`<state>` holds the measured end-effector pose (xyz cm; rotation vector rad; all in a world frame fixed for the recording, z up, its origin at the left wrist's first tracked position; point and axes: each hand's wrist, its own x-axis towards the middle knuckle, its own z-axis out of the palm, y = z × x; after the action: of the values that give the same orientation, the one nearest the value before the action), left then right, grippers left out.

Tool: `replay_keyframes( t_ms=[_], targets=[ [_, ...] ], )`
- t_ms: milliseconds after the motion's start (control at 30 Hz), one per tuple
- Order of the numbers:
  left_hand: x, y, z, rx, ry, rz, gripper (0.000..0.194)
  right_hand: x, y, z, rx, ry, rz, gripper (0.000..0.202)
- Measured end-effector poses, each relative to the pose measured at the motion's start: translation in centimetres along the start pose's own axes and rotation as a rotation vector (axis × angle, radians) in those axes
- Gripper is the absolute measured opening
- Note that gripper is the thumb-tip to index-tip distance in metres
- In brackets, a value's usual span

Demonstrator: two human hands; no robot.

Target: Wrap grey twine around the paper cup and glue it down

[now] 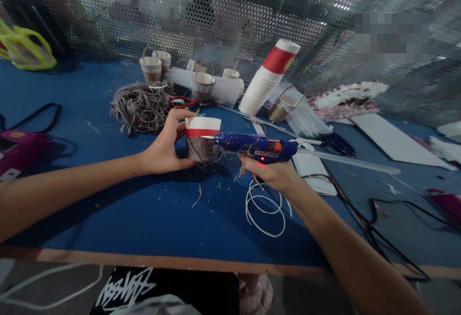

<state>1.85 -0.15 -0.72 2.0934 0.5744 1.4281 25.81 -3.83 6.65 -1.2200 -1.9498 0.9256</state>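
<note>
My left hand [172, 144] grips a paper cup [203, 127] at its left side, thumb low and fingers at the rim. Grey-brown cord [201, 149] is wound around the cup's lower part, and a red band shows above it. In my right hand [272, 171] is a blue hot glue gun [245, 143] with a lit red light. Its metal nozzle points left and lies across the front of the cup, near the top edge of the cord; whether it touches cannot be told. A clear glue stick [353, 160] juts from the gun's back.
A heap of grey cord [144, 106] lies behind my left hand. Several cord-wrapped cups with handles, such as one basket cup [203, 87], stand farther back. A tall stack of paper cups [266, 79] leans by the mesh. Thin white cord [268, 214] and a black cable [345, 199] lie right.
</note>
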Motion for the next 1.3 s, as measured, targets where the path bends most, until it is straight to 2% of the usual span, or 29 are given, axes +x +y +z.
replay_keyframes(
  t_ms=[333, 633, 1000, 1300],
  targets=[
    [-0.06, -0.24, -0.13, -0.016, -0.009, 0.002, 0.07, -0.06, -0.09, -0.31, 0.001, -0.008, -0.024, 0.02],
    [-0.24, -0.58, -0.44, -0.009, 0.004, -0.008, 0.074, -0.24, 0.25, -0.62, -0.022, -0.008, 0.013, 0.016],
    [-0.19, -0.93, -0.66, -0.035, -0.003, -0.031, 0.078, -0.22, 0.24, -0.78, -0.071, 0.003, -0.024, 0.031],
    [0.04, -0.66, -0.6, -0.036, -0.004, 0.006, 0.071, -0.3, 0.2, -0.87, -0.068, 0.001, -0.051, 0.032]
  ],
)
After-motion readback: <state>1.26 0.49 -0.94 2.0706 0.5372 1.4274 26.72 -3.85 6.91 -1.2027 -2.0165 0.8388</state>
